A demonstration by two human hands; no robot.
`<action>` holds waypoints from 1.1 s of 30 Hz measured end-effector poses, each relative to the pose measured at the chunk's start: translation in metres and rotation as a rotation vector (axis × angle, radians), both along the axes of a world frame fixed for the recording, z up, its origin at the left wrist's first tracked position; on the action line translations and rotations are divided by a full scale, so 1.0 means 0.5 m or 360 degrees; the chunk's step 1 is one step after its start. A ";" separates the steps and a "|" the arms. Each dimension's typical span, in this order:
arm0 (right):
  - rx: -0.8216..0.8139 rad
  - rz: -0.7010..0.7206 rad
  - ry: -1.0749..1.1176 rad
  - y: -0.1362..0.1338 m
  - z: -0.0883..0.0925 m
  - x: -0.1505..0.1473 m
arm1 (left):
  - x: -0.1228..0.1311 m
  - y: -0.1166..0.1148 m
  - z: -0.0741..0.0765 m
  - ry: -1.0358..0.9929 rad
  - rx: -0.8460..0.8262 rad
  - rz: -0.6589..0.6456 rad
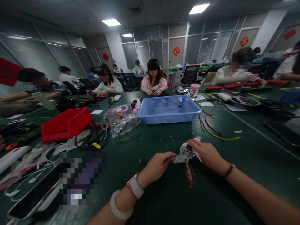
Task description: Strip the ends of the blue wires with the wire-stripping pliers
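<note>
My left hand point(154, 168) is closed in a pinch on a thin blue wire point(178, 156), which runs to the right into a metal tool. This tool looks like a wire stripper point(187, 151), with holes in its plates and white wrapping around it. My right hand point(208, 154) is closed around the tool from above and the right. Below its jaws hangs a frayed bundle of bare copper strands point(189, 175). On the table just left of my left hand lies a small ring terminal point(140, 161) on a dark lead, partly hidden by that hand.
A blue basket point(170, 118) stands ahead, with a plastic bag of wires point(122, 120) and a red bin point(67, 125) to its left. Loose coloured cables point(213, 131) lie right. Phones and white cords point(32, 179) lie at left. Several people sit around the green table point(145, 143).
</note>
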State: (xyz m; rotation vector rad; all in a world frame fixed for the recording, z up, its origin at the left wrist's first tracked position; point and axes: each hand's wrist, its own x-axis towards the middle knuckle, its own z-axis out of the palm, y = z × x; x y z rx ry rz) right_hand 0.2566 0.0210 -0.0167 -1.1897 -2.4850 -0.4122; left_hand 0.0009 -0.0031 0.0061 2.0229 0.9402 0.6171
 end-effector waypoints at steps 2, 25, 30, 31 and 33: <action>-0.0077 0.0013 0.0030 -0.001 -0.003 -0.002 | 0.001 -0.002 0.001 0.0016 0.0019 0.0003; -0.0138 0.0020 0.0128 -0.001 0.012 0.006 | 0.003 -0.001 -0.002 0.0096 0.0110 0.0006; 0.0026 -0.0045 0.0058 -0.004 0.021 0.000 | 0.002 -0.003 0.000 0.0110 0.0109 -0.0048; 0.0035 -0.0055 0.0045 -0.005 0.023 0.000 | 0.002 -0.003 0.000 0.0117 0.0111 -0.0051; 0.0035 -0.0076 0.0019 -0.007 0.025 -0.001 | 0.003 -0.003 0.001 0.0127 0.0118 -0.0054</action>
